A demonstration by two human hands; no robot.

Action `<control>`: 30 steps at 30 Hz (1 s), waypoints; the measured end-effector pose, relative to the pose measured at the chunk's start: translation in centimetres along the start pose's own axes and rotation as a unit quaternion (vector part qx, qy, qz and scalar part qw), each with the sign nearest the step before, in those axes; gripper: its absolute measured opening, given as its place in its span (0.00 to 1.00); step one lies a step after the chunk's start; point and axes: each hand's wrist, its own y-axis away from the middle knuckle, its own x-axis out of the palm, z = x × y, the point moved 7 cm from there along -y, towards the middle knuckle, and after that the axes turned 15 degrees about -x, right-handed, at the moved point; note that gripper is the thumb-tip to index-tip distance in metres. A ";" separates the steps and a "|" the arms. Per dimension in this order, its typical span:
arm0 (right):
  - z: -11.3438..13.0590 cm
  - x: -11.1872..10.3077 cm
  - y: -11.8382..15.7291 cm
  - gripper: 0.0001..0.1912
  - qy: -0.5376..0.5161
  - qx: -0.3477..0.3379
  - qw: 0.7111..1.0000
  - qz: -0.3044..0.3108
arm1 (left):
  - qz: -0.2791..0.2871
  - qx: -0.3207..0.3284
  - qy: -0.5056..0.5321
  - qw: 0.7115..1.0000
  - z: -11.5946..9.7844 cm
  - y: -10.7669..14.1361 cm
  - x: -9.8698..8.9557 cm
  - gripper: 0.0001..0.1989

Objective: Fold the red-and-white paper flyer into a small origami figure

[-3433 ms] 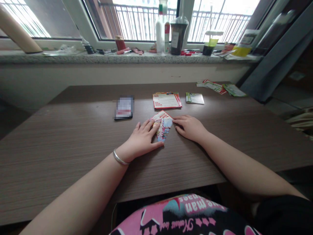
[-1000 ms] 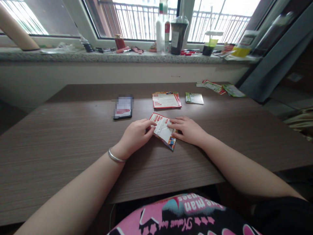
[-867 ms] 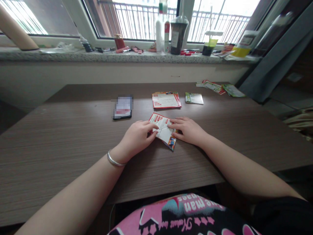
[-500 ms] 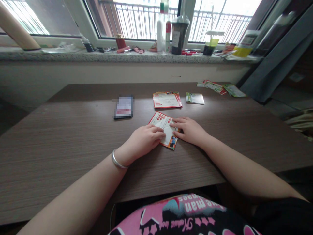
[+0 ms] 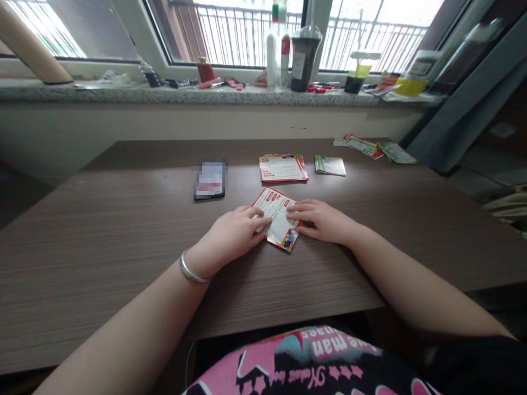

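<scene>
A printed leaflet [image 5: 272, 204] with red edges lies at a slant on the brown table in front of me. On its lower part sits a plain white folded area [image 5: 280, 227], and a colourful picture shows at the near corner. My left hand [image 5: 235, 233] rests on the leaflet's left edge, fingers stretched out over the paper. From the other side, my right hand [image 5: 323, 220] lies with its fingers extended on the right edge. Both hands press flat and neither grips the paper. Fingers cover parts of the print.
Beyond the leaflet lie a stack of similar leaflets [image 5: 283, 168] and a smaller stack of cards [image 5: 330, 165]. A phone-like object [image 5: 209, 180], blurred out, is to the left. Loose coloured papers [image 5: 364, 146] lie at the back right. Bottles and cups stand on the windowsill [image 5: 239, 96].
My left hand has slid slightly left across the leaflet, uncovering more of the white area. My right hand stays at the right edge, its fingers a little shifted.
</scene>
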 end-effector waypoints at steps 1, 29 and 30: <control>-0.1 0.0 0.1 0.20 -0.002 0.001 1.000 0.003 | -0.008 -0.008 -0.017 1.000 0.0 0.1 -0.3 0.15; -0.6 -1.4 0.3 0.12 0.027 0.001 0.999 -0.025 | 0.030 -0.026 0.060 0.997 3.4 -0.6 0.1 0.16; -0.8 -1.4 0.3 0.11 0.028 0.012 0.999 -0.021 | 0.030 -0.028 0.060 0.997 3.4 -0.6 0.1 0.16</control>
